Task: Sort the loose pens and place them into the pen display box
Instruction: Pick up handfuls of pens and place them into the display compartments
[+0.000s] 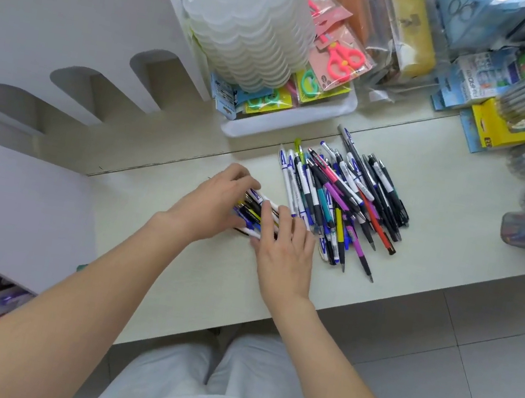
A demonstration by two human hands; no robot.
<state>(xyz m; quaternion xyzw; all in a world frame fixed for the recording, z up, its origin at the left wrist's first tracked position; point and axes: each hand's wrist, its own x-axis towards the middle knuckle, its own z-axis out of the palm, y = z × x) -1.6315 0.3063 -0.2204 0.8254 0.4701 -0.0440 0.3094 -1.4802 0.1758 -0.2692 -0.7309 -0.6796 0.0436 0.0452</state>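
My left hand [215,204] and right hand [284,247] clasp a small pen bundle [253,213] between them, the loose pens [340,201] heaped just right on the counter [206,276].

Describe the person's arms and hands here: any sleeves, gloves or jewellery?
Both forearms are bare up to the frame edge, with no sleeves showing. The left hand and right hand wear no gloves; no rings, watch or bracelet are visible. Light grey-white trousers show below.

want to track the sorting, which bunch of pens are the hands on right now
The small bunch at the left, gathered between the left hand and right hand. The big loose pile lies untouched to its right on the table.
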